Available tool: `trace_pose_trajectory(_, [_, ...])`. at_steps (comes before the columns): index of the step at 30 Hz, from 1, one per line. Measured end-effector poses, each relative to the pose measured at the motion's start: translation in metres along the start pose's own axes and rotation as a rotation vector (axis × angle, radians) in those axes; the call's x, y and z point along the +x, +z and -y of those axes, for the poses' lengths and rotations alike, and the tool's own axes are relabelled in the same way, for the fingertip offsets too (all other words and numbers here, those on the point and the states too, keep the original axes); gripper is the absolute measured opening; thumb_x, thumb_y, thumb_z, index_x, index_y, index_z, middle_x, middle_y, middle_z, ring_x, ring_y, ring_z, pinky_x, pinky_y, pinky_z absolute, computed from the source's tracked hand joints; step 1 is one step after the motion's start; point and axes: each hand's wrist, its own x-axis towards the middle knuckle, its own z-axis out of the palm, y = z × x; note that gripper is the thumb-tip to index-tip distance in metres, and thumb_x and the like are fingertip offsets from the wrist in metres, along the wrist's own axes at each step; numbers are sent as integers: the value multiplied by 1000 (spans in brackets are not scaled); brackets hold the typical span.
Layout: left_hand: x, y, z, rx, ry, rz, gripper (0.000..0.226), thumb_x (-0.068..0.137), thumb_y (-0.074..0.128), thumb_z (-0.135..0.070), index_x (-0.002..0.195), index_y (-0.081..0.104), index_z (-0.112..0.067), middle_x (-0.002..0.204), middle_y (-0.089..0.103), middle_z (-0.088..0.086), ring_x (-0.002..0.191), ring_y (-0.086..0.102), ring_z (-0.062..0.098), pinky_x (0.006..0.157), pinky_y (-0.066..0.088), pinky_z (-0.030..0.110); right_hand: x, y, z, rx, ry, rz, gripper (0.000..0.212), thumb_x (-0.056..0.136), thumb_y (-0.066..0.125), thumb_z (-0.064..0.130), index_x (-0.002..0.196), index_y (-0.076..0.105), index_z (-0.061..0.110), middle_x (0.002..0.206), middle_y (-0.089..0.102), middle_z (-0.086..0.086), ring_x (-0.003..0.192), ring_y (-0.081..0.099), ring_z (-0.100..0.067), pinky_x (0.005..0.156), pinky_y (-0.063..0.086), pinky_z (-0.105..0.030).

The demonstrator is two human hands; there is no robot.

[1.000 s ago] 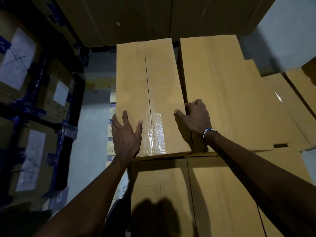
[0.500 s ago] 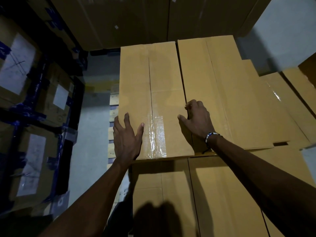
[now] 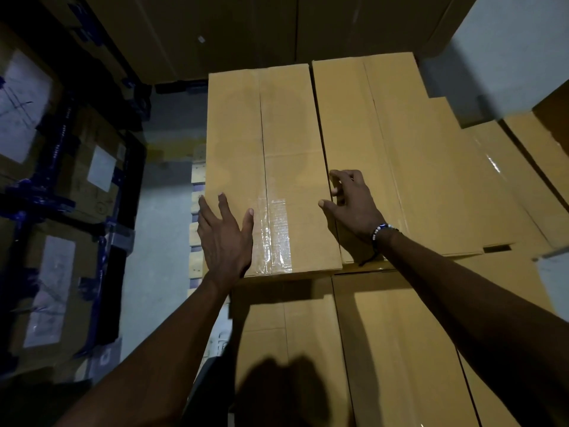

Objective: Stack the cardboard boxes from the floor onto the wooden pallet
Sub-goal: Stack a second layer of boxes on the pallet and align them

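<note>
While both grips lie flat with fingers apart, left hand (image 3: 226,238) and right hand (image 3: 354,204) should press the top box (image 3: 271,167) snug against its neighbour (image 3: 400,155) beyond the right grip.

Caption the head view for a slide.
Both hands, left hand and right hand, settle a taped cardboard box onto the stack.

single head view, worn by the person, looking forward and steeply down along both forearms. left hand (image 3: 226,238) and right hand (image 3: 354,204) lie mid-frame, close to the lens, over the top box (image 3: 271,155). beyond the hands, more boxes (image 3: 215,26) fill the upper edge; left of the left hand, floor (image 3: 160,241). wide-angle lens bends the edges.
</note>
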Motion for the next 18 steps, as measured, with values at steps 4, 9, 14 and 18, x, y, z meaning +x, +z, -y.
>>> trace_pose_trajectory(4, [-12,5,-3,75,111,78,91,99,18,-79,168,5,-20,173,-12,18,160,-10,39,128,2,59,-5,-4,-4,-48,-39,50,63,90,78,22,145,50,8,148,36,-8,120,53,-21,104,51,-37])
trace_pose_trajectory(9, [-53,15,-31,65,419,205,85,103,22,-76,167,-8,-29,172,-24,3,159,-22,23,128,-9,51,-46,-10,-20,-166,-149,22,58,96,69,32,147,52,12,159,38,-3,143,35,-22,115,38,-41])
trace_pose_trajectory(14, [-89,30,-63,153,694,308,83,102,21,-76,166,-10,-33,173,-21,-1,159,-22,20,129,-9,51,-97,-21,-44,-273,-221,103,70,99,53,52,158,37,20,168,25,4,156,18,-17,123,24,-44])
trace_pose_trajectory(18, [-98,45,-83,147,789,308,70,110,26,-59,167,-4,-32,174,-14,-5,160,-16,22,130,-2,54,-114,-29,-56,-341,-241,173,79,98,54,59,162,27,22,171,15,6,158,7,-14,127,15,-43])
